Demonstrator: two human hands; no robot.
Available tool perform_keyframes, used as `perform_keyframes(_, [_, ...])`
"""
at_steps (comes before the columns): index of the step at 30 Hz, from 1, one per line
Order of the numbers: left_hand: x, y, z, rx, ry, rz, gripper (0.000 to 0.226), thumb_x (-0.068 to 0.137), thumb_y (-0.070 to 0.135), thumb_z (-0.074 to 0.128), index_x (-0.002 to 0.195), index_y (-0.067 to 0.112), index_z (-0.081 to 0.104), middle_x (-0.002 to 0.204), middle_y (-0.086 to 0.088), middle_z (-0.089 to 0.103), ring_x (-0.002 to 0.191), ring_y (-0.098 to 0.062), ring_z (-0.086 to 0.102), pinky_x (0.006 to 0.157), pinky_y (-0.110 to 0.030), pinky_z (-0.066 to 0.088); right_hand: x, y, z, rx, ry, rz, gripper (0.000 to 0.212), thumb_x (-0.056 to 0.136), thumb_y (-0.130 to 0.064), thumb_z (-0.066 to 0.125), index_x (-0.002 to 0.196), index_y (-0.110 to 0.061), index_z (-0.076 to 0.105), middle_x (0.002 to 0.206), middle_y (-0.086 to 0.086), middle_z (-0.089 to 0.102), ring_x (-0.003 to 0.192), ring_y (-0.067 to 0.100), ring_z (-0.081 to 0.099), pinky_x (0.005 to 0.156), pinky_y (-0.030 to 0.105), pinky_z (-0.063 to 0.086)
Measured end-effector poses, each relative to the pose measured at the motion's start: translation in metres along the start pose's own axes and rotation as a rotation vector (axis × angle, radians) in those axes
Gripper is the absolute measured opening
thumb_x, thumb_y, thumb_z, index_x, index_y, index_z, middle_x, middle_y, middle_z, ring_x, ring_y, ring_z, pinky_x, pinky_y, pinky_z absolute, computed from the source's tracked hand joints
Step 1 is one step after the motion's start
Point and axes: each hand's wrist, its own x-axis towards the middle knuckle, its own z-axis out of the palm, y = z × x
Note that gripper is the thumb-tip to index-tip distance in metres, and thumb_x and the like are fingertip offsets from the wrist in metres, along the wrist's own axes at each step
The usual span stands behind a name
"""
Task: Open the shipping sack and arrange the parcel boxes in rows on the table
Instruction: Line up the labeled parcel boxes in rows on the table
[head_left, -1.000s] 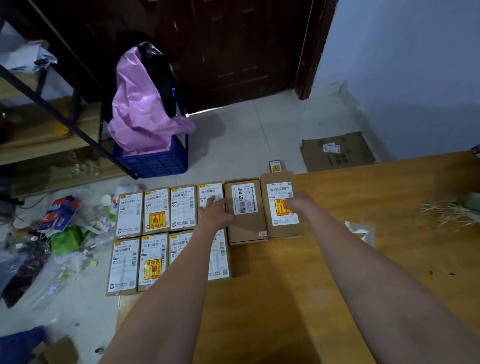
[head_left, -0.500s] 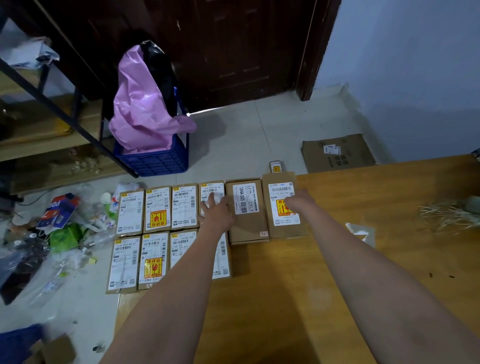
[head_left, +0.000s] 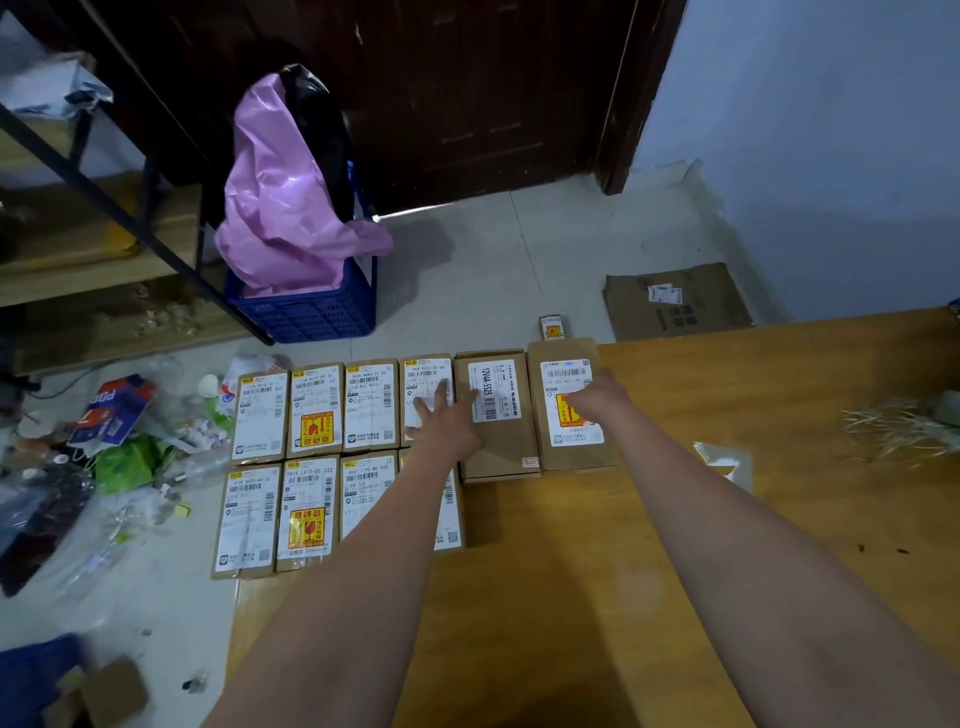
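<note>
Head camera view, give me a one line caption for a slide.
Two bare hands, left hand and right hand, press flat on parcel boxes lined in two rows at the wooden table edge.

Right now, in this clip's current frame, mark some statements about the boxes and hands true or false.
1. The far row holds six boxes. True.
2. The left hand grips a lifted box. False: it lies flat, fingers spread, on boxes in the row.
3. The right hand rests on the rightmost box. True.
4. The near row is longer than the far row. False: about four boxes show.
</note>
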Motion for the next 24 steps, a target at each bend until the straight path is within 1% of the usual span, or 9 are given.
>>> perform_keyframes(3, [0.001, -0.009, -0.006, -0.088, 0.023, -0.004, 0.072, 0.088, 0.016, 0.056, 0.151, 0.034, 0.024, 0.163, -0.008, -0.001, 0.148, -0.042, -0.003, 0.115, -0.064, 0.018, 0.0, -0.003, 0.007, 0.013, 0.081, 0.038, 0.072, 0.08, -0.022, 0.063, 0.143, -0.01, 0.032, 0.135, 0.015, 0.052, 0.122, 0.033, 0.052, 0.094, 0.044, 0.051])
perform_keyframes(5, [0.001, -0.02, -0.012, -0.145, 0.076, -0.005, 0.07, 0.09, 0.022, 0.055, 0.153, 0.031, 0.025, 0.163, -0.013, 0.005, 0.15, -0.038, 0.002, 0.118, -0.058, 0.016, -0.007, -0.01, 0.015, -0.047, 0.232, -0.029, 0.073, 0.084, -0.023, 0.063, 0.146, -0.007, 0.027, 0.141, 0.019, 0.044, 0.131, 0.036, 0.042, 0.108, 0.046, 0.039])
perform_keyframes(7, [0.0, -0.034, -0.019, -0.169, 0.122, -0.01, 0.069, 0.091, 0.025, 0.056, 0.153, 0.029, 0.026, 0.162, -0.015, 0.013, 0.15, -0.036, 0.008, 0.119, -0.056, 0.016, -0.019, -0.022, 0.025, -0.119, 0.392, -0.145, 0.069, 0.09, -0.021, 0.06, 0.148, -0.002, 0.028, 0.144, 0.021, 0.039, 0.135, 0.036, 0.037, 0.113, 0.045, 0.031])
perform_keyframes(9, [-0.002, -0.051, -0.028, -0.192, 0.165, -0.039, 0.067, 0.091, 0.024, 0.056, 0.152, 0.026, 0.029, 0.159, -0.017, 0.021, 0.147, -0.037, 0.016, 0.118, -0.056, 0.019, -0.034, -0.038, 0.036, -0.033, 0.472, -0.284, 0.06, 0.091, -0.01, 0.056, 0.145, 0.0, 0.034, 0.143, 0.02, 0.04, 0.132, 0.035, 0.041, 0.109, 0.042, 0.037])
perform_keyframes(13, [-0.01, -0.097, -0.046, -0.263, 0.26, -0.118, 0.064, 0.092, 0.023, 0.055, 0.151, 0.021, 0.032, 0.156, -0.016, 0.028, 0.144, -0.037, 0.025, 0.115, -0.054, 0.028, -0.052, -0.073, 0.069, 0.157, 0.422, -0.47, 0.04, 0.091, -0.001, 0.049, 0.131, 0.0, 0.052, 0.132, 0.019, 0.05, 0.12, 0.034, 0.052, 0.097, 0.035, 0.043])
perform_keyframes(17, [-0.016, -0.145, -0.055, -0.295, 0.275, -0.197, 0.063, 0.093, 0.021, 0.053, 0.152, 0.019, 0.031, 0.153, -0.018, 0.033, 0.14, -0.038, 0.031, 0.112, -0.05, 0.033, -0.06, -0.094, 0.102, 0.059, 0.217, -0.403, 0.04, 0.092, -0.01, 0.054, 0.131, 0.001, 0.052, 0.129, 0.017, 0.057, 0.117, 0.033, 0.056, 0.097, 0.038, 0.048])
perform_keyframes(19, [-0.018, -0.166, -0.059, -0.312, 0.288, -0.227, 0.062, 0.093, 0.021, 0.052, 0.151, 0.019, 0.032, 0.152, -0.018, 0.034, 0.14, -0.038, 0.031, 0.112, -0.05, 0.032, -0.065, -0.099, 0.117, 0.001, 0.119, -0.324, 0.035, 0.093, -0.011, 0.054, 0.126, 0.0, 0.055, 0.128, 0.016, 0.058, 0.114, 0.032, 0.057, 0.088, 0.035, 0.05])
perform_keyframes(22, [-0.019, -0.191, -0.062, -0.343, 0.302, -0.278, 0.061, 0.094, 0.023, 0.053, 0.151, 0.02, 0.032, 0.152, -0.018, 0.034, 0.139, -0.04, 0.031, 0.111, -0.051, 0.031, -0.062, -0.1, 0.139, -0.084, 0.025, -0.257, 0.018, 0.089, -0.012, 0.052, 0.105, -0.004, 0.056, 0.122, 0.016, 0.06, 0.097, 0.028, 0.059, 0.066, 0.028, 0.044])
perform_keyframes(24, [-0.018, -0.206, -0.063, -0.344, 0.315, -0.29, 0.063, 0.094, 0.027, 0.056, 0.151, 0.019, 0.032, 0.152, -0.019, 0.034, 0.14, -0.039, 0.029, 0.113, -0.053, 0.029, -0.059, -0.1, 0.149, -0.08, 0.01, -0.227, 0.029, 0.085, -0.013, 0.054, 0.112, -0.002, 0.058, 0.118, 0.013, 0.063, 0.101, 0.03, 0.062, 0.068, 0.03, 0.048])
